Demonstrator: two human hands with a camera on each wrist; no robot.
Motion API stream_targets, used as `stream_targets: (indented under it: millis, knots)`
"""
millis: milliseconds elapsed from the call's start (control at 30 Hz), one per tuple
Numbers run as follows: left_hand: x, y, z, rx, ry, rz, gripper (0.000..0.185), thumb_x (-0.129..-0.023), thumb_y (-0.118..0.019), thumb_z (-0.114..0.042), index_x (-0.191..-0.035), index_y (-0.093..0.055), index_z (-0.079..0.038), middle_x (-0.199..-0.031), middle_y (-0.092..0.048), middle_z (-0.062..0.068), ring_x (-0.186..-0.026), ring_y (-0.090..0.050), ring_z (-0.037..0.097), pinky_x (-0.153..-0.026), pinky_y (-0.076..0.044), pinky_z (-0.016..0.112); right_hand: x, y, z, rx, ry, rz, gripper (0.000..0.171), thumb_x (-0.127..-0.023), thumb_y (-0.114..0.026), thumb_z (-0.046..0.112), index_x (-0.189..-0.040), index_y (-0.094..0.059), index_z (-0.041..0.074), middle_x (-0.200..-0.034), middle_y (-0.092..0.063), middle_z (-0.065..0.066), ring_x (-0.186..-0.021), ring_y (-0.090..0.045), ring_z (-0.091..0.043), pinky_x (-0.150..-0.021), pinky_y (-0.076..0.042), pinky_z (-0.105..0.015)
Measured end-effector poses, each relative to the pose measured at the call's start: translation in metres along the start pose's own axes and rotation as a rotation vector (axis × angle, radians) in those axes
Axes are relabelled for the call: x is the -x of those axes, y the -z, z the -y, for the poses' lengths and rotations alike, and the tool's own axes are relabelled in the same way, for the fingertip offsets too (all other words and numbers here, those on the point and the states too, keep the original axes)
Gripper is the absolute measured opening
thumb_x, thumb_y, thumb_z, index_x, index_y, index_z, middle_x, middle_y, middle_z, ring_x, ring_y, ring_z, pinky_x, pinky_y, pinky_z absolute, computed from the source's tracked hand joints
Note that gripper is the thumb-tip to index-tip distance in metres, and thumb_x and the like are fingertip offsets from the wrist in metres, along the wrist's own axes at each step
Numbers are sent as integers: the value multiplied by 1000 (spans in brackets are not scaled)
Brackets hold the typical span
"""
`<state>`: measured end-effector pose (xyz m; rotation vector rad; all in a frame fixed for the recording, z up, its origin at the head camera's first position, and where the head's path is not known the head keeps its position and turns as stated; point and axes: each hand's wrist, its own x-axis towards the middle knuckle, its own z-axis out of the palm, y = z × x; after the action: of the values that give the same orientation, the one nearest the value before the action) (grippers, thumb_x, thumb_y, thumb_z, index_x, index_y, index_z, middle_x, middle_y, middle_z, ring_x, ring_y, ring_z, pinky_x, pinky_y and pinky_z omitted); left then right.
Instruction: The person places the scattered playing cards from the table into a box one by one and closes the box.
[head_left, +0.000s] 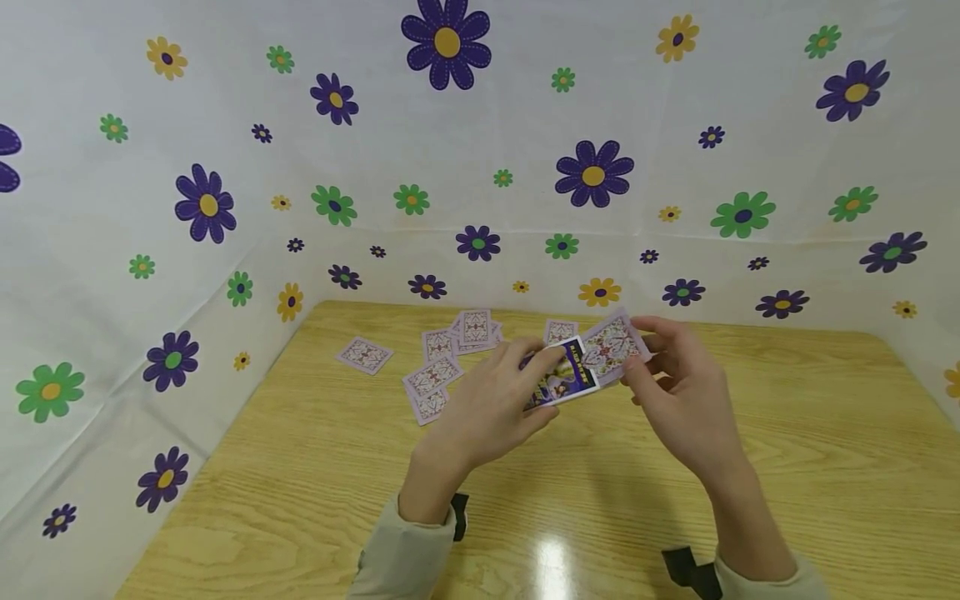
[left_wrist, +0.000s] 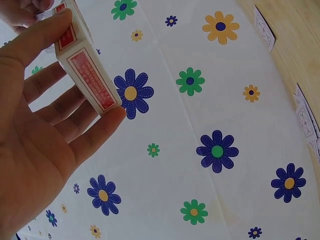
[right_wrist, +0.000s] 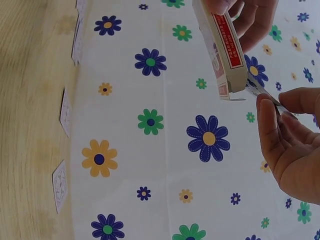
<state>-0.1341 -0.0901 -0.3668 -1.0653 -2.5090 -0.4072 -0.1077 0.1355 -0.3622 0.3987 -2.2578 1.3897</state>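
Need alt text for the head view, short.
Two hands hold a card box above a wooden table: the left hand grips the box, the right hand pinches cards at its open end. More cards lie face down behind.

a card box (head_left: 561, 379) sits between two hands above the table (head_left: 787, 433); loose cards (head_left: 435, 375) lie on the table behind and left of it.

Card box (head_left: 564, 379): purple-yellow face, red side panels. Cards (head_left: 438, 373): lilac patterned backs. Table (head_left: 787, 450): light woodgrain. Cloth (head_left: 525, 142): white, purple, green, yellow flowers.
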Motion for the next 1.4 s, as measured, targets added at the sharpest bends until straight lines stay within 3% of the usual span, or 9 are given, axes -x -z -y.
stream_targets:
  millis: [400, 1100, 1400]
  knots:
    - [0, 1, -1, 5, 3, -2, 61, -87, -77, -28, -140, -50, -13, -130, -56, 12, -111, -59, 24, -90, -54, 37, -1, -9, -3, -33, 3, -89, 40, -90, -65, -5, -129, -60, 4, -99, -65, -11, -72, -58, -10, -57, -49, -17]
    - [0, 2, -1, 36, -1, -24, 62, -87, -78, -27, -141, -51, -11, -129, -57, 12, -108, -59, 23, -90, -53, 36, 1, -21, -3, -14, 61, -64, 35, -86, -71, -6, -120, -68, 3, -88, -64, -7, -66, -55, -11, -55, -46, -15]
    - [0, 4, -2, 36, 3, -21, 63, -87, -77, -29, -141, -50, -11, -130, -56, 11, -109, -59, 23, -91, -53, 36, 2, -24, -3, 31, 60, -50, 27, -89, -68, -4, -115, -70, 2, -89, -65, -6, -65, -54, -11, -53, -46, -19]
